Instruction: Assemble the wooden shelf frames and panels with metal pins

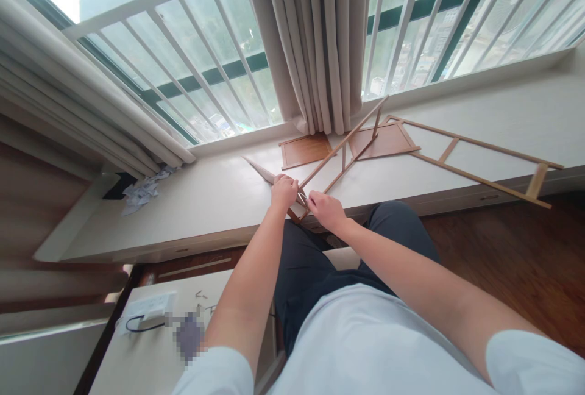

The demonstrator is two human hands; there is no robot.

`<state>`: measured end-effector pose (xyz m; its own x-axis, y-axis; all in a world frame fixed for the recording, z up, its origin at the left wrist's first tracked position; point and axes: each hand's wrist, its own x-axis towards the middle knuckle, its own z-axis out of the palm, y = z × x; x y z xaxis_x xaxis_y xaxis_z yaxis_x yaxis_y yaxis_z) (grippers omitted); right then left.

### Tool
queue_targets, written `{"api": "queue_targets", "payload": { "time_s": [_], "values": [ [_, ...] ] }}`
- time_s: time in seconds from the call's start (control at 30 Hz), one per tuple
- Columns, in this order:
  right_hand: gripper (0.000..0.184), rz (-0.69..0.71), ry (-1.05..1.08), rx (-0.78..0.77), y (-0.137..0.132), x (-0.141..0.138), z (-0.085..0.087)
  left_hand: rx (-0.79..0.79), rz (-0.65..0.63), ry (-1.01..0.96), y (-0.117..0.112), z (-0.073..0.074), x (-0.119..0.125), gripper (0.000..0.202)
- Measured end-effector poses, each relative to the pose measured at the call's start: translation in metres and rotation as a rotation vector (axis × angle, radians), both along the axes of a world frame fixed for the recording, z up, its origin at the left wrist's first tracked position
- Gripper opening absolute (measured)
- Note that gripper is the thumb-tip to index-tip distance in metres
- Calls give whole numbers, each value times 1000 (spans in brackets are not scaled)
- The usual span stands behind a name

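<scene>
My left hand (284,192) is closed on a thin wooden panel (258,168), seen nearly edge-on, at the near end of a wooden ladder-like frame (343,152). That frame slants away to the upper right, its near end at the edge of the white window ledge. Right beside it, my right hand (326,210) has its fingers closed at the same corner; what they pinch is hidden. Beyond the hands lie a flat brown wooden panel (305,150) and a second panel (384,141), partly behind the frame.
Another ladder-like wooden frame (473,160) lies at the right, its end jutting past the ledge (219,200). Crumpled paper (142,194) is on the left. Curtains (315,41) and window bars stand behind. At lower left, a white table (150,358) bears a power strip (153,305) and small metal pieces.
</scene>
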<state>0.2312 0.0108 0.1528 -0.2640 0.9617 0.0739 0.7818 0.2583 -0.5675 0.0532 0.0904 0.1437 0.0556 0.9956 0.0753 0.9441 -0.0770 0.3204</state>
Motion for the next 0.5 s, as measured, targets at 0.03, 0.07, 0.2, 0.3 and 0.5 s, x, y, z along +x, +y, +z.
{"api": "queue_targets", "payload": {
  "time_s": [0.03,0.07,0.2,0.3,0.5],
  "values": [
    [25,11,-34,12,0,-1,1,0,0,-2,0,0,0,39],
    [25,20,-58,21,0,-1,1,-1,0,-3,0,0,0,39],
    [28,39,-119,22,1,-2,3,-18,-5,-11,1,0,-1,39],
    [30,45,-143,7,2,-1,5,-20,-9,-15,2,0,-1,39],
    [28,50,-100,4,3,0,4,-9,-2,-7,1,0,0,39]
  ]
}}
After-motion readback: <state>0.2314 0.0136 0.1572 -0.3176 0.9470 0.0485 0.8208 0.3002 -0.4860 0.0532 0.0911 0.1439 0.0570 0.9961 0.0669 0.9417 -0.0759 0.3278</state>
